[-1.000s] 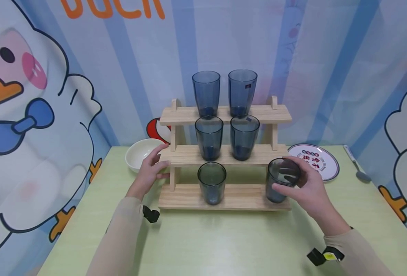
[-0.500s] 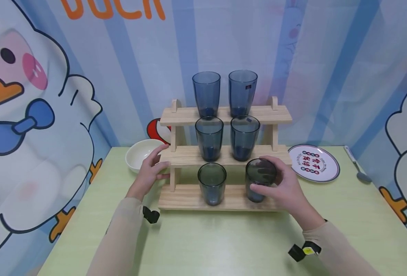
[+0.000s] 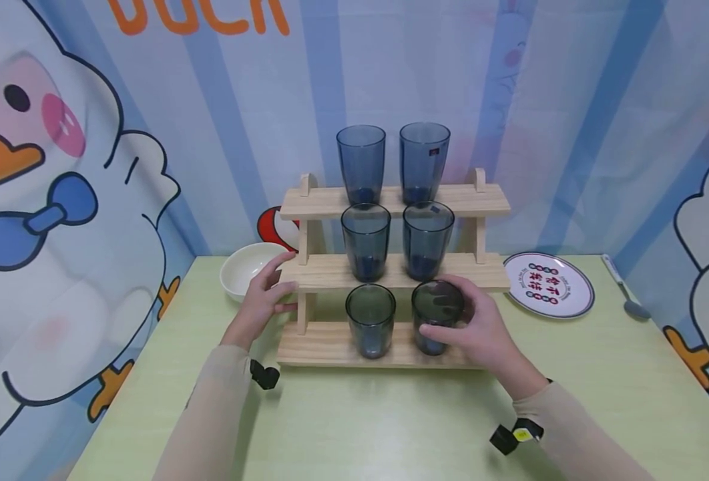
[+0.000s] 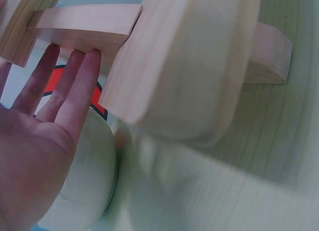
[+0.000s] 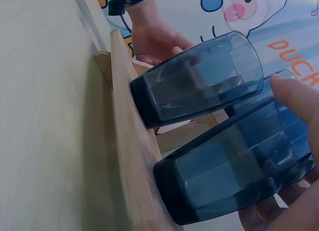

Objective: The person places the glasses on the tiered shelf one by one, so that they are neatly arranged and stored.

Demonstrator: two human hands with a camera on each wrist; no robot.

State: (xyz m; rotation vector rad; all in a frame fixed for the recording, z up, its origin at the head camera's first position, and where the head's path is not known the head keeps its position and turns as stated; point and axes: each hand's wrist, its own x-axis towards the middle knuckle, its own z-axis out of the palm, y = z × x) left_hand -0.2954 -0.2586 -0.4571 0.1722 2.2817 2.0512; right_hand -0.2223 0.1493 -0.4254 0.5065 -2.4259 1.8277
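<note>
A three-tier wooden display rack bears blue-grey glass tumblers, two to a tier. On the bottom tier, my right hand grips the right tumbler, thumb in front and fingers round the back. In the right wrist view this tumbler has its base on the board, a small gap from the left tumbler. At the rack's left side, my left hand touches the frame with extended fingers. The left wrist view shows its fingertips against a wooden crosspiece.
A white bowl stands behind my left hand. Right of the rack lie an oval plate with red lettering and a grey-headed spatula. A printed curtain hangs behind the pale green table.
My right hand has slid its tumbler leftward along the bottom tier, from the right end to near the left tumbler. My left hand has stayed at the rack's side.
</note>
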